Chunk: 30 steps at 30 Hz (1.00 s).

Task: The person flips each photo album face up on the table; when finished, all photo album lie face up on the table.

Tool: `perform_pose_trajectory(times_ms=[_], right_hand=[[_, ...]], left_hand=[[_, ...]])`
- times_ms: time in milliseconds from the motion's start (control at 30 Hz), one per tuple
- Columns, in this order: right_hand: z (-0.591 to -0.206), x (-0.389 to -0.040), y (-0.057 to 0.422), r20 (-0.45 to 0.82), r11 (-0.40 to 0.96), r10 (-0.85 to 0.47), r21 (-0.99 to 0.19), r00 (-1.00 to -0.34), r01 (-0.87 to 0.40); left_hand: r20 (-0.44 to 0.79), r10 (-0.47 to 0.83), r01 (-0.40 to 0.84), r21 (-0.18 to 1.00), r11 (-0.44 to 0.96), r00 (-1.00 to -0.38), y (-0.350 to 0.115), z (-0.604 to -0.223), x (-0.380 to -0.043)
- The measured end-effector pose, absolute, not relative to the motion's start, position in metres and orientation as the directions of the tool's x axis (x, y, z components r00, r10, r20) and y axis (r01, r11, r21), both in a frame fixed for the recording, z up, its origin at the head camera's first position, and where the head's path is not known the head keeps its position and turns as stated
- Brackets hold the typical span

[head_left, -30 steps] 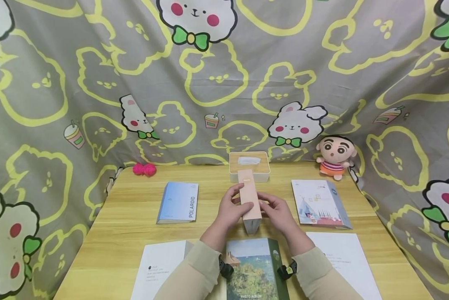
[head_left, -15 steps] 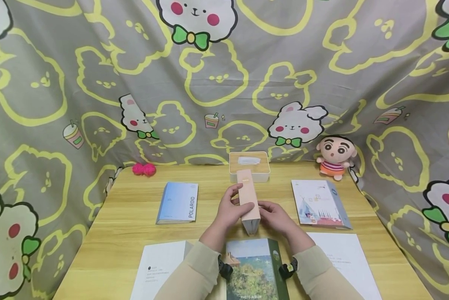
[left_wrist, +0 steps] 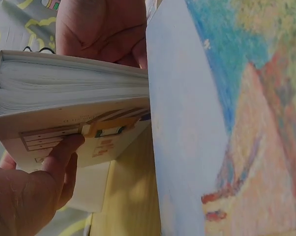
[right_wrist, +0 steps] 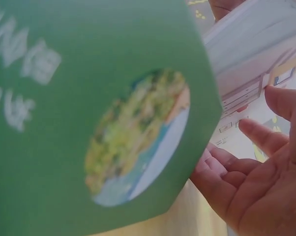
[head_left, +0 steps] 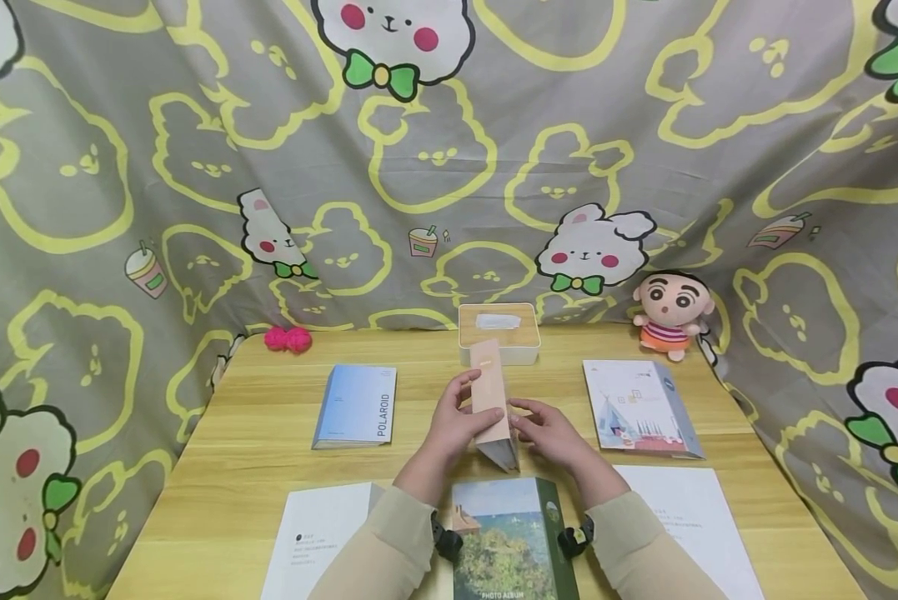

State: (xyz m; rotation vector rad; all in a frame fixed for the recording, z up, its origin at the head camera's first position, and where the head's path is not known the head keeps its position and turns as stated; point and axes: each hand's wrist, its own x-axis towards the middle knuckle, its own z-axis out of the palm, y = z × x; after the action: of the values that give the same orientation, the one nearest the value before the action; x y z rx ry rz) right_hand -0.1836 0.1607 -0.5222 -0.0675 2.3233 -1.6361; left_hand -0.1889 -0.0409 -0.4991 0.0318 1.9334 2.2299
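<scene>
A thick photo album (head_left: 489, 392) with a pale pink spine is held spine up over the middle of the table. My left hand (head_left: 450, 421) grips it from the left, thumb across the spine; its palm side shows behind the album in the left wrist view. On the other side, my right hand (head_left: 552, 429) touches the printed outer cover (left_wrist: 113, 132) with its fingertips, its other fingers loosely bent. White page edges (left_wrist: 40, 86) show between the covers, slightly spread. A green-spined photo album (head_left: 504, 533) lies flat between my forearms.
Behind stands a tissue box (head_left: 519, 356). A blue Polaroid album (head_left: 354, 404) lies left, a white illustrated album (head_left: 632, 408) right. White albums (head_left: 321, 533) lie near each forearm, the right one (head_left: 689, 500) partly covered. A plush doll (head_left: 669, 312) and pink yarn balls (head_left: 288, 339) sit at the back.
The held album has shifted slightly left and tilted, with its lower end spread wider. My left hand moved a little left with it; my right fingers now lie closer against the cover.
</scene>
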Motion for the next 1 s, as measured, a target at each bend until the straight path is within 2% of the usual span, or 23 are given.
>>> perform_pose_trajectory(times_ms=[400, 633, 700, 900, 1000], right_hand=[[-0.524, -0.188, 0.161, -0.143, 0.460, -0.201, -0.887, -0.969, 0.036], [-0.525, -0.189, 0.161, -0.133, 0.509, -0.148, -0.860, -0.980, 0.040], [-0.526, -0.189, 0.162, -0.133, 0.524, -0.137, -0.851, -0.982, 0.042], [-0.530, -0.191, 0.164, -0.144, 0.590, -0.128, -0.806, -0.981, 0.041], [-0.532, -0.192, 0.165, -0.147, 0.604, -0.122, -0.796, -0.982, 0.044]], left_hand=[[-0.081, 0.163, -0.093, 0.994, -0.064, -0.983, -0.062, -0.511, -0.194], [-0.152, 0.124, -0.150, 0.988, 0.023, -0.981, -0.067, -0.511, -0.193], [-0.185, 0.112, -0.176, 0.980, 0.087, -0.976, -0.069, -0.510, -0.194], [-0.234, 0.040, -0.188, 0.860, 0.474, -0.971, -0.073, -0.511, -0.196], [-0.248, 0.046, -0.190, 0.836, 0.514, -0.968, -0.075, -0.510, -0.197]])
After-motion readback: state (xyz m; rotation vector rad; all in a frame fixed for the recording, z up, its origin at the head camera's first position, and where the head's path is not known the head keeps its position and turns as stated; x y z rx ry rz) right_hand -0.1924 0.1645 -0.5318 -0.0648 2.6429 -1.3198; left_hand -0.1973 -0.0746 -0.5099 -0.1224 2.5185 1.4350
